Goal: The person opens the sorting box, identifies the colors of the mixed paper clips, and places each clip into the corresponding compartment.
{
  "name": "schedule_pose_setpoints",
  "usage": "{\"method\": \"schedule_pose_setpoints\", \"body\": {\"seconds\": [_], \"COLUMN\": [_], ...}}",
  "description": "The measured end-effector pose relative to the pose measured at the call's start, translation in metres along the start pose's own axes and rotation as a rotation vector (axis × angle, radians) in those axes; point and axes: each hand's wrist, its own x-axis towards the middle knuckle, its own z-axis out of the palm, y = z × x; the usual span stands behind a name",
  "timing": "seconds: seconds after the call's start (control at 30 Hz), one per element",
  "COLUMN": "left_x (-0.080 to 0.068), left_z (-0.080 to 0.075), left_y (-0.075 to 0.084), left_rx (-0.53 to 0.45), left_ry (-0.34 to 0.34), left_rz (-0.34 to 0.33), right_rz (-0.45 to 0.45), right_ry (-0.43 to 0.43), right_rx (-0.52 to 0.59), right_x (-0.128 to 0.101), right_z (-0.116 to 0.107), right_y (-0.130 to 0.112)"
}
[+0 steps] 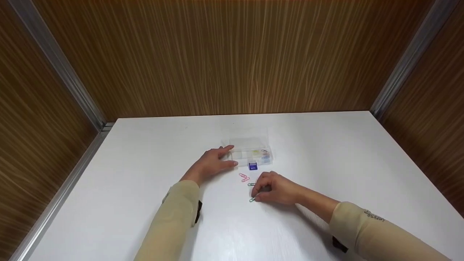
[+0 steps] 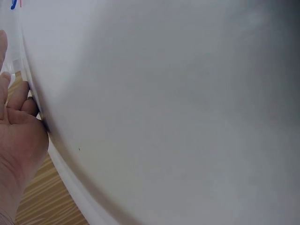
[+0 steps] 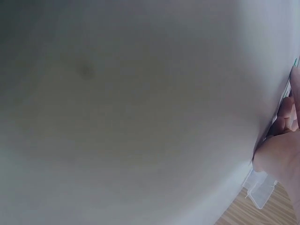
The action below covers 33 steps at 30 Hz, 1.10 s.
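A clear plastic compartment box (image 1: 243, 161) lies on the table with its lid (image 1: 248, 135) raised at the back. My left hand (image 1: 214, 161) holds its left end, thumb at the front edge and index finger at the rear. Small colored pieces, paper clips (image 1: 265, 157) among them, lie in the right compartments. Below the box, my right hand (image 1: 277, 188) has thumb and fingertips on a green paper clip (image 1: 252, 199) at the tabletop; part of the clip is hidden. A darker green paper clip (image 1: 251, 185) shows beside the curled fingers.
Pink paper clips (image 1: 244, 177) lie between the box and my right hand. A small purple-blue piece (image 1: 253, 166) stands against the box's front edge. The white table (image 1: 127, 181) is bounded by wood-grain panels (image 1: 232, 58) behind and at both sides.
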Motion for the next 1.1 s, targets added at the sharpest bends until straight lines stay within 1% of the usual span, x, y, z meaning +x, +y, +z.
{"method": "schedule_pose_setpoints", "body": {"seconds": [0.23, 0.43, 0.53, 0.8, 0.93, 1.1], "left_x": [0.0004, 0.0012, 0.0009, 0.0010, 0.0003, -0.0012], "left_z": [-0.0002, -0.0001, -0.0006, -0.0009, 0.0005, 0.0026], "left_y": [0.0019, 0.0030, 0.0041, 0.0050, 0.0046, 0.0036], "left_rx": [0.017, 0.011, 0.013, -0.023, -0.030, -0.042], "left_ry": [-0.001, 0.001, -0.002, -0.004, 0.000, 0.008], "left_rz": [-0.007, -0.010, -0.004, 0.002, -0.015, -0.029], "right_rz": [-0.009, -0.007, -0.002, -0.003, -0.001, 0.009], "right_ry": [-0.002, 0.000, 0.002, -0.002, -0.013, -0.025], "right_rx": [0.013, 0.008, -0.005, -0.077, -0.107, -0.110], "right_x": [0.0004, -0.0008, -0.0016, -0.0039, -0.0041, -0.0041], "right_z": [-0.0013, -0.0017, -0.0015, 0.0000, 0.0013, 0.0031], "right_y": [-0.0006, -0.0012, -0.0017, -0.0020, -0.0025, -0.0024]}}
